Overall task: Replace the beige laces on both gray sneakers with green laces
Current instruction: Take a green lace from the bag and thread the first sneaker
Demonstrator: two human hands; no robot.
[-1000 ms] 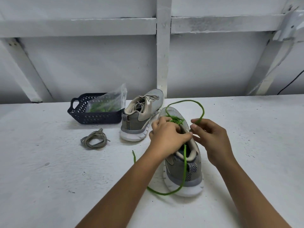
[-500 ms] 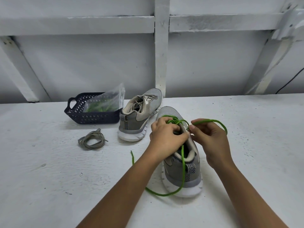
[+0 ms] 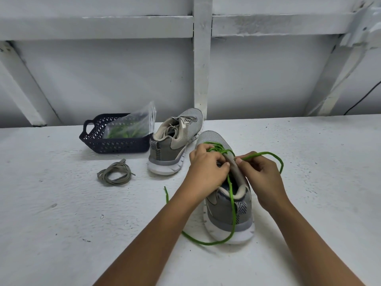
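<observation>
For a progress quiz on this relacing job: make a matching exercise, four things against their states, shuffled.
Things:
1 near sneaker
2 far sneaker
3 loose beige lace
4 basket

States:
A holds a plastic bag
B carries beige laces
C coiled on the table
D partly threaded with green lace

Pairs: 1-D, 2-B, 3-C, 4-A

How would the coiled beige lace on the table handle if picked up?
Probably floppy: the beige lace lies in a loose, uneven coil, so it would likely sag and uncoil when lifted. Likely very light; being thin and flat, it should not roll.
</observation>
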